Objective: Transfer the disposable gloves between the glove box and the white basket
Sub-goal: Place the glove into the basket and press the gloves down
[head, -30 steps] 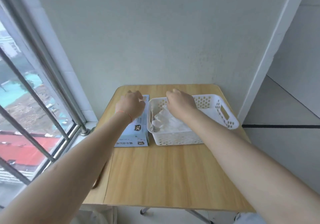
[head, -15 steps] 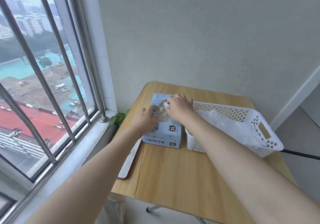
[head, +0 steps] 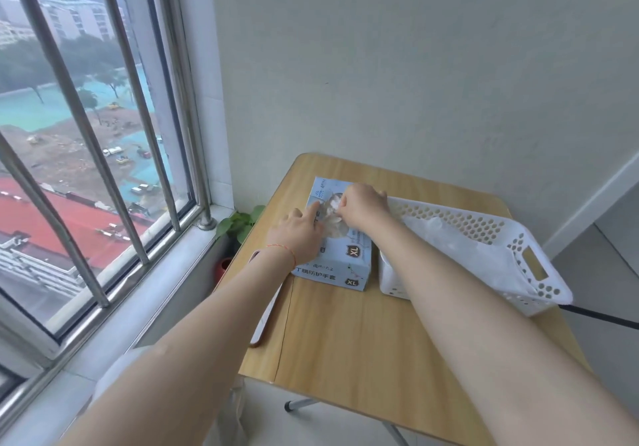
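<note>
Translucent disposable gloves (head: 331, 215) bunch at the opening on top of the pale blue cardboard glove box (head: 342, 255), which lies flat on the light wooden table (head: 363, 335) just beside the white perforated plastic basket (head: 484, 238). The right hand (head: 363, 207) sits over the opening with its fingers (head: 345, 200) curled and pinching the crumpled glove material, so the gloves lie directly under and between the fingertips. The left hand (head: 299, 234) rests on the left part of the box top, fingers mostly straight, its index finger stretched toward the glove bunch and touching or nearly touching it; which, I cannot tell. A thin red string bracelet (head: 281, 250) circles the left wrist. More pale glove material lies inside the basket, to the right of the right forearm. A barred window (head: 103, 134) runs along the left, and a small green plant (head: 238, 224) stands between the sill and the table's edge.
</note>
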Demonstrator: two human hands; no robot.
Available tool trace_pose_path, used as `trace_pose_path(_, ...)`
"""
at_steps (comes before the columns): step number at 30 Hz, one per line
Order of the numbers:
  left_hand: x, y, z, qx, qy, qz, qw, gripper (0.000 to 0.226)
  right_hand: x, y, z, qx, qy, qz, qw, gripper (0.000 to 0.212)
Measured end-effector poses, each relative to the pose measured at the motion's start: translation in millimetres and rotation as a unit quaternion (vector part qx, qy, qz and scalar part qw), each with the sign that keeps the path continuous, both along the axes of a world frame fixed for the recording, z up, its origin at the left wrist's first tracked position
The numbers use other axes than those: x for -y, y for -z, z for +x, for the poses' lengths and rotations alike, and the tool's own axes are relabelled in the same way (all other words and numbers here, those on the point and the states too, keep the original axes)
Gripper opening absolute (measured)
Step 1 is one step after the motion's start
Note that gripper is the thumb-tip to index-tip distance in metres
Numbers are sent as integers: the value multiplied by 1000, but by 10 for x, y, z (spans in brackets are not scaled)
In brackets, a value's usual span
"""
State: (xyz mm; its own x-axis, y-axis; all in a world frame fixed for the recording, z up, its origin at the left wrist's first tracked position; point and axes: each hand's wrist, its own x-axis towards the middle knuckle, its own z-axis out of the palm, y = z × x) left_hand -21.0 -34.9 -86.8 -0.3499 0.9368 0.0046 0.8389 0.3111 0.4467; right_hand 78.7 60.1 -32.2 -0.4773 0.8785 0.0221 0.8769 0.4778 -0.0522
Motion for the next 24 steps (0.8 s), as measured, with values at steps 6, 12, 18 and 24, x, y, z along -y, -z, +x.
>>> trace_pose_path(6,20,-43,8,6,-5,-31,999,64,174,-170,239,-184,-44,-118,975,31)
trace_pose_path(12,71,-127,42,2,-6,-47,999,94,306,-314,445,-159,-81,-185,966,26)
trace_pose_path(18,75,-147,12,19,-55,-57,997,88,295,-584,607,-32,-79,-181,980,19)
trace_pose_path(24,99,-135,123,-5,-58,115,992,56,355,-457,519,12,-19,70,997,17)
